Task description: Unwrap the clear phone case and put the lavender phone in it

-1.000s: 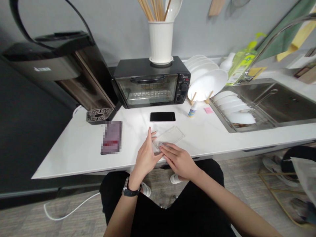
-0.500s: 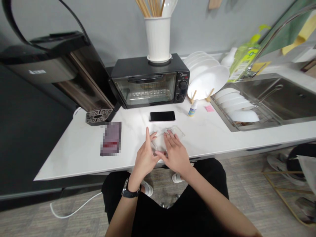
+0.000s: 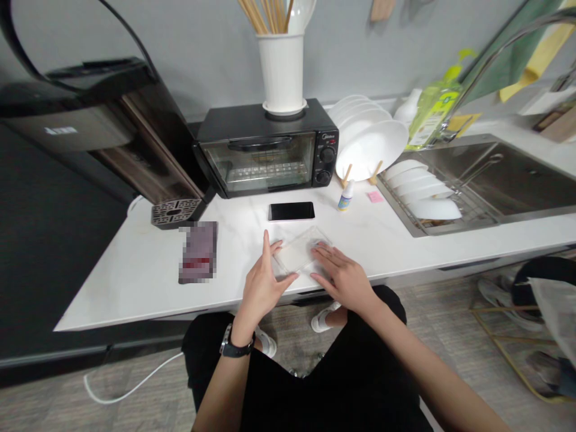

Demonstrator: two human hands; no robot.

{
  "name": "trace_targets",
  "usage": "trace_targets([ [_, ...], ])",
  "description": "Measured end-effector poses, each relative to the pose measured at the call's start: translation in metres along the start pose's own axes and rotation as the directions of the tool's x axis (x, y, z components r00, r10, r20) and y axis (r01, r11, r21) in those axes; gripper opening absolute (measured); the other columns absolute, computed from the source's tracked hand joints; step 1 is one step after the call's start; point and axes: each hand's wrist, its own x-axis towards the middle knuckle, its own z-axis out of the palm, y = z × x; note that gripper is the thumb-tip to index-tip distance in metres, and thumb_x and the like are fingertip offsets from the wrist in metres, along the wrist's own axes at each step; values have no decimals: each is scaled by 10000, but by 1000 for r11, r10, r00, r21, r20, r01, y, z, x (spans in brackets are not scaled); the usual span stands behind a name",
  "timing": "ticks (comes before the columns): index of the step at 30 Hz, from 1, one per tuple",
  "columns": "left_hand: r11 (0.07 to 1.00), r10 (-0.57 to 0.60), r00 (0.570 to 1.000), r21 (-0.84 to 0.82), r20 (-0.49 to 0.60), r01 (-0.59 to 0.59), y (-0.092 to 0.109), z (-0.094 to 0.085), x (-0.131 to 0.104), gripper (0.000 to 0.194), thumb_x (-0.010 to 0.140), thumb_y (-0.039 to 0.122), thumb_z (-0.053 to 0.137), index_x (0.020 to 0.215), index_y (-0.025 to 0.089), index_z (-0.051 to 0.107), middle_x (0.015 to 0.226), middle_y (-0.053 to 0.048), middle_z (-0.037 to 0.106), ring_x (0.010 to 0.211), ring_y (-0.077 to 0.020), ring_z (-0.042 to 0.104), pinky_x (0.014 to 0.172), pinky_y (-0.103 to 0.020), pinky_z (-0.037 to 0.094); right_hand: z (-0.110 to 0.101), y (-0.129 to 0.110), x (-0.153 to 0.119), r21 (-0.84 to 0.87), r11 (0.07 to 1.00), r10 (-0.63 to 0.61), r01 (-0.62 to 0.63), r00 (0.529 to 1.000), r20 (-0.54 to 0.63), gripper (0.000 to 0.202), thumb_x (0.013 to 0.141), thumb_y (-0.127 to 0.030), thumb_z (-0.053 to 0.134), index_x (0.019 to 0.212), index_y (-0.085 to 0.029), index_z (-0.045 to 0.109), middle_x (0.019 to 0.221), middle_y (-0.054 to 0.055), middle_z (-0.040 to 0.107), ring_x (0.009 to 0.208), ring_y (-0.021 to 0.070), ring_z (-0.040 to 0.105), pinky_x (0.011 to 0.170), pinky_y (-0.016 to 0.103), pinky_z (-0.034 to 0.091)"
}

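A clear, flat, see-through case point(image 3: 294, 253) lies at a slant on the white counter, near its front edge. My left hand point(image 3: 263, 281) is at the case's left side with fingers and thumb spread, its fingertips by the left edge. On the right end of the case rest the fingertips of my right hand point(image 3: 345, 277), thumb apart from them; a small dark bit under those fingers is too hidden to name. Behind the case lies a black-screened phone point(image 3: 291, 211), and a small white bottle with a blue label point(image 3: 346, 197) stands to its right.
A toaster oven point(image 3: 265, 156) stands at the back, with a white utensil holder point(image 3: 282, 72) on top. A drinks machine point(image 3: 148, 138) and a blurred purple item point(image 3: 198, 252) are at the left. White plates point(image 3: 373, 147), a pink note point(image 3: 375, 197) and a sink point(image 3: 517, 174) are at the right.
My right hand has slid right over the case, away from my left hand, so more of the case shows. My left hand has hardly moved. The view has shifted slightly.
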Motion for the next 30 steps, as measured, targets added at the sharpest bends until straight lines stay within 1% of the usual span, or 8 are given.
trace_targets([
  [5,1000,-1,1000,31,6,1,2,-1,0,824,618,233,500,1167,235,-114,1192,-14,303,1079,-136,292,884,-294,282,8,10,18,-36,998,46,-48,996,-75,472,720,-367,349,1122,-125,297,1154,77,351,1124,182,145,932,388,179],
  [11,1000,11,1000,21,0,-11,2,-3,-1,807,636,184,464,1163,224,-146,1208,-19,281,1079,-149,294,886,-313,288,27,-29,37,47,999,15,-12,998,-54,488,725,-374,333,1122,-94,290,1160,96,339,1100,177,222,936,332,191],
  [14,1000,17,1000,-6,-6,-17,2,-4,-2,743,653,125,406,1170,253,-112,1218,-6,258,1074,-153,306,885,-323,298,29,-49,33,78,996,-39,40,999,-17,421,750,-299,296,1121,-99,295,1163,75,341,1090,161,246,935,314,203],
  [17,1000,14,1000,-22,-24,-15,2,-4,-3,746,648,119,407,1164,296,-101,1209,6,268,1053,-164,336,864,-353,323,25,-55,23,96,991,-90,88,996,13,382,753,-255,283,1118,-143,308,1149,32,366,1068,143,290,922,312,245],
  [20,1000,0,1000,-25,-24,0,4,-3,-2,812,626,135,459,1151,308,-135,1210,8,266,1044,-166,349,848,-358,334,16,-47,11,84,992,-100,97,995,27,360,746,-268,303,1103,-225,329,1114,-21,405,1045,128,328,896,301,303],
  [24,1000,-6,1000,17,8,6,5,-3,-1,822,618,219,498,1165,264,-114,1208,-4,277,1074,-150,303,887,-331,282,3,-20,2,7,1000,-15,15,1000,20,363,733,-303,338,1095,-287,324,1105,-46,407,1053,135,316,894,320,307],
  [27,999,-10,1000,47,21,9,5,-4,0,799,624,228,496,1174,232,-84,1188,-13,311,1079,-135,292,897,-301,262,-2,2,6,-43,998,45,-45,999,0,372,745,-313,317,1112,-256,301,1145,-22,361,1085,129,258,931,327,233],
  [30,999,-10,1000,47,27,9,5,-4,0,790,631,230,490,1175,223,-84,1185,-19,314,1079,-129,292,896,-284,260,3,10,17,-60,995,80,-82,996,-35,425,745,-339,314,1131,-165,280,1170,38,331,1106,140,210,946,322,177],
])
